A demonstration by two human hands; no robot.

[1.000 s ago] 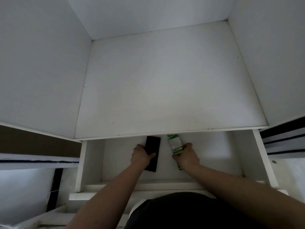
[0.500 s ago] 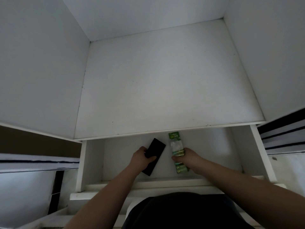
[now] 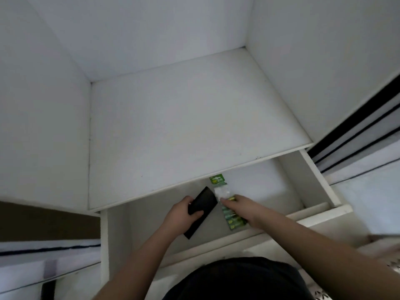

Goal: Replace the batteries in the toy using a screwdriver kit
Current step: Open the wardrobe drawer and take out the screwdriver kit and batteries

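Inside the open white drawer (image 3: 311, 180), my left hand (image 3: 180, 215) grips a flat black case (image 3: 204, 201), likely the screwdriver kit, tilted with its far end up to the right. My right hand (image 3: 242, 207) holds a green and white battery pack (image 3: 225, 198); its green header card points away from me and the green batteries show beside my fingers. The case and the pack almost touch at their far ends. No toy is in view.
A bare white shelf (image 3: 184, 126) overhangs the back of the drawer, between white side walls. The drawer's front rail (image 3: 238, 237) runs just below my hands. Striped white panels with black lines flank the cabinet on the left and right.
Both hands have lifted their items slightly and drawn them together; the black case has tilted further to the right. The view has swung, so the drawer now appears skewed to the right.
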